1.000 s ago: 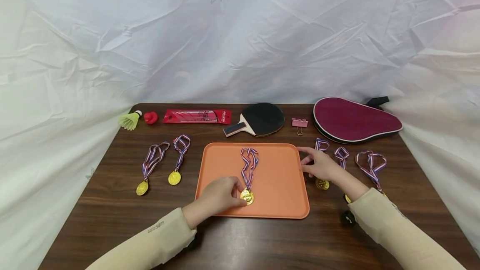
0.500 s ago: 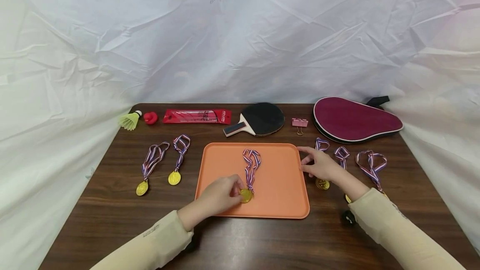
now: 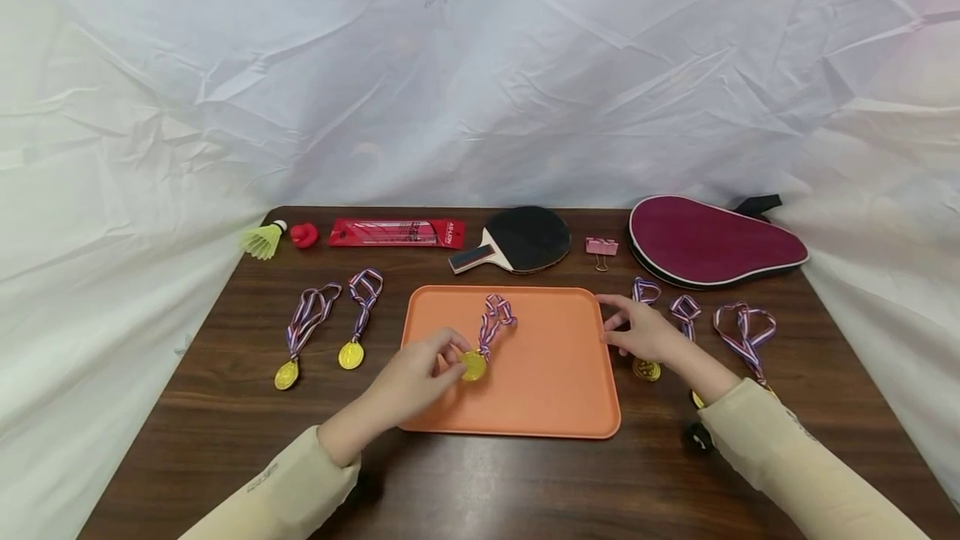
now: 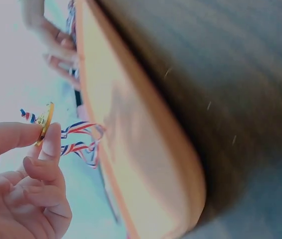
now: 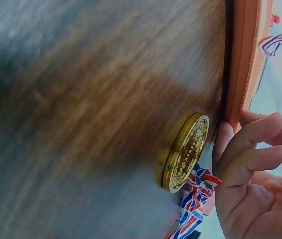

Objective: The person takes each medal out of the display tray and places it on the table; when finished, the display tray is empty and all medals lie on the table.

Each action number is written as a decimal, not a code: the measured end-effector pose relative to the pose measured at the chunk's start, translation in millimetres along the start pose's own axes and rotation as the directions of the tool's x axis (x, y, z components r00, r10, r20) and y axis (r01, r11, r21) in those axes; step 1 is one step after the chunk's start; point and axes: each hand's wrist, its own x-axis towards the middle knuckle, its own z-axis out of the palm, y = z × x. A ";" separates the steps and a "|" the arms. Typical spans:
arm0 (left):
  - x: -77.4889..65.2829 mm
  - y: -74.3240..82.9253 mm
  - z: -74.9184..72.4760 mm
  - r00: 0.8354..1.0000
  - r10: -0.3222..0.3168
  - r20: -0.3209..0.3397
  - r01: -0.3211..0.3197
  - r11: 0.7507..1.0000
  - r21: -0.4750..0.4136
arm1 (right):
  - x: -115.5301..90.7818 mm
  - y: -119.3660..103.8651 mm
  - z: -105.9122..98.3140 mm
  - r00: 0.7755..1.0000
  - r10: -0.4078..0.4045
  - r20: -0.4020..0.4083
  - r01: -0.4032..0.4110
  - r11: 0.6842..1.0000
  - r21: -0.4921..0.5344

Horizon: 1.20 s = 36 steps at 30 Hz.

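My left hand (image 3: pixel 416 377) pinches a gold medal (image 3: pixel 474 366) between thumb and fingertips above the left part of the orange tray (image 3: pixel 555 390). Its red, white and blue ribbon (image 3: pixel 491 330) trails to the upper right; in the left wrist view the ribbon loop (image 4: pixel 83 130) dangles by the medal's edge. At the tray's right side my right hand (image 3: pixel 643 332) holds the rim, with curled fingers against the wall (image 5: pixel 245 55) in the right wrist view. Close beside those fingers another gold medal (image 5: pixel 187 153) lies on the table.
Two medals (image 3: pixel 350 355) lie left of the tray and several to its right, partly behind my right arm. Along the back are a shuttlecock (image 3: pixel 260 241), red duck (image 3: pixel 303 235), red packet (image 3: pixel 397 232), table tennis bat (image 3: pixel 528 238), pink binder clip (image 3: pixel 601 248) and maroon bat case (image 3: pixel 712 240).
My left hand has raised the medal off the tray and drawn it left and away from me, its ribbon bunching and following. The right hand stays at the tray's edge.
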 end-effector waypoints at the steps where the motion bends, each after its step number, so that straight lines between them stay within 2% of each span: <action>1: -0.6 0.0 -4.4 1.000 0.006 -0.019 -0.005 1.000 0.005 | 0.0 -0.3 -0.1 1.000 0.000 0.000 0.000 1.000 -0.001; 10: -6.2 -10.5 -48.8 0.985 0.048 -0.168 -0.047 0.999 0.005 | 0.9 -0.4 -0.7 1.000 0.010 0.001 -0.010 1.000 -0.005; 15: -13.1 -23.2 -77.4 0.970 0.015 -0.243 -0.003 0.999 0.048 | 2.0 0.4 -1.4 1.000 0.012 0.001 -0.012 1.000 -0.012; 21: -26.7 -51.1 -112.6 0.939 -0.009 -0.343 0.054 0.991 0.123 | 1.6 0.2 -0.3 1.000 0.018 -0.001 -0.018 1.000 -0.017; 25: -39.2 -72.4 -134.5 0.913 -0.045 -0.405 0.131 0.973 0.188 | 0.7 0.0 0.6 1.000 0.020 0.001 -0.020 1.000 -0.008; 28: -50.9 -89.2 -146.9 0.896 -0.085 -0.436 0.189 0.962 0.199 | 0.3 -0.2 1.0 1.000 0.023 0.005 -0.023 1.000 -0.001; 33: -66.8 -115.4 -160.9 0.881 -0.119 -0.457 0.209 0.966 0.153 | 0.7 -0.6 -0.2 1.000 0.023 0.001 -0.023 1.000 -0.001; 36: -73.1 -127.5 -167.6 0.882 -0.130 -0.454 0.213 0.968 0.136 | 1.3 0.4 -0.2 1.000 0.024 0.005 -0.024 1.000 0.001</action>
